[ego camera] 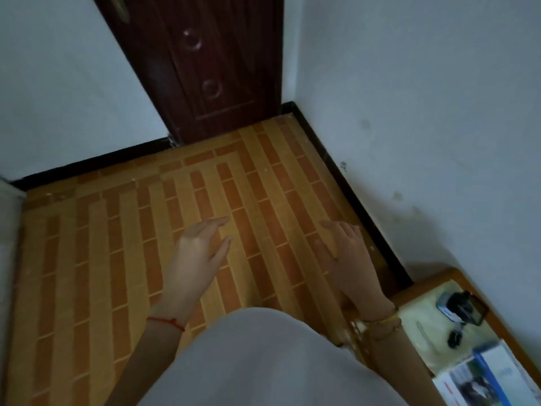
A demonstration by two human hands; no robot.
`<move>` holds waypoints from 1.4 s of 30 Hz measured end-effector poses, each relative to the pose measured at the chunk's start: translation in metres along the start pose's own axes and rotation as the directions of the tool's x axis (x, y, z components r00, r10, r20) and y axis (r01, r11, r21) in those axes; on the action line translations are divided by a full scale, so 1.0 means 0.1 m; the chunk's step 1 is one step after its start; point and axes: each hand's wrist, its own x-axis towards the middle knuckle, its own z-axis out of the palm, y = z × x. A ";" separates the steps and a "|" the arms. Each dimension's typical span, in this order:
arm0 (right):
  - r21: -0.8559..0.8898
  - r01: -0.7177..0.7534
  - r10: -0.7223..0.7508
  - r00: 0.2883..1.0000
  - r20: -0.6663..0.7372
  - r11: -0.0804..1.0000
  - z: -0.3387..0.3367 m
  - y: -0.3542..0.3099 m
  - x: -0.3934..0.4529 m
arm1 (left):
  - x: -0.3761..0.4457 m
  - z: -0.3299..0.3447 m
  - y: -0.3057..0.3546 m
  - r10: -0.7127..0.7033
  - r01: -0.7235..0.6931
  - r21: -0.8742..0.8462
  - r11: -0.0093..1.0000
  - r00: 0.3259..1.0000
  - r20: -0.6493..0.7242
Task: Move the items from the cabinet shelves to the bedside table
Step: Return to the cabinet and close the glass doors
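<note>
Bedside table point(456, 278) sits low at your right, tucked against the wall, wooden rim running away toward the corner, its top already carrying a dark phone-like gadget point(461, 307) and a blue-edged booklet point(491, 373). Your right hand point(352, 259) is the nearer one, just beside it; your left hand point(196, 253) hovers over the floor point(117, 244). Both hands are spread loose, carrying nothing. No cabinet in sight, so I'd guess you're between trips.

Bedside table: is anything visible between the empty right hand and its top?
Nothing visible does. The right hand hangs open over bare floor, just left of the bedside table. The top already carries a dark device and a printed box. The cabinet is out of view.
</note>
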 end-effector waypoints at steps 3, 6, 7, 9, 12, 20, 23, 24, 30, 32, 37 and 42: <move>0.005 0.074 -0.074 0.997 0.038 0.997 0.28 -0.38 0.39 | 0.12 -0.31 -0.40 -0.067 0.067 0.018 0.998 0.997 -0.033; 0.029 0.139 -0.141 0.983 0.116 0.990 0.50 -0.73 0.73 | 0.18 -0.55 -0.74 -0.147 0.150 0.024 0.988 0.986 -0.081; 0.048 0.159 -0.164 0.977 0.136 0.986 0.57 -0.84 0.84 | 0.19 -0.61 -0.84 -0.173 0.176 0.022 0.984 0.980 -0.095; 0.059 0.205 -0.212 0.965 0.157 0.977 0.70 -1.01 1.05 | 0.22 -0.70 -1.00 -0.224 0.228 0.018 0.974 0.967 -0.117; 0.024 0.286 -0.284 0.932 0.224 0.958 0.91 -1.23 1.40 | 0.31 -0.79 -1.25 -0.287 0.292 0.010 0.956 0.945 -0.158; 0.081 0.402 -0.404 0.843 0.355 0.912 1.52 -1.91 2.68 | 0.92 -1.07 -1.97 -0.446 0.461 -0.019 0.887 0.847 -0.290; 0.081 0.473 -0.467 0.804 0.367 0.877 1.67 -2.24 3.25 | 1.25 -1.22 -2.22 -0.506 0.528 -0.028 0.849 0.797 -0.330; 0.089 0.498 -0.495 0.792 0.357 0.862 1.72 -2.37 3.45 | 1.37 -1.29 -2.30 -0.520 0.545 -0.028 0.838 0.781 -0.345; 0.151 0.623 -0.623 0.672 0.401 0.768 2.12 -3.17 4.44 | 1.95 -1.67 -2.81 -0.557 0.619 -0.032 0.785 0.683 -0.472; 0.188 0.651 -0.658 0.620 0.428 0.736 2.28 -3.44 4.66 | 2.05 -1.77 -2.97 -0.587 0.655 -0.047 0.754 0.640 -0.496; 0.238 0.691 -0.694 0.510 0.509 0.683 2.77 -4.08 5.08 | 2.23 -2.02 -3.43 -0.656 0.740 -0.098 0.665 0.517 -0.550; 0.268 0.724 -0.725 0.440 0.530 0.635 3.40 -4.73 5.46 | 2.35 -2.27 -4.07 -0.720 0.793 -0.181 0.581 0.397 -0.570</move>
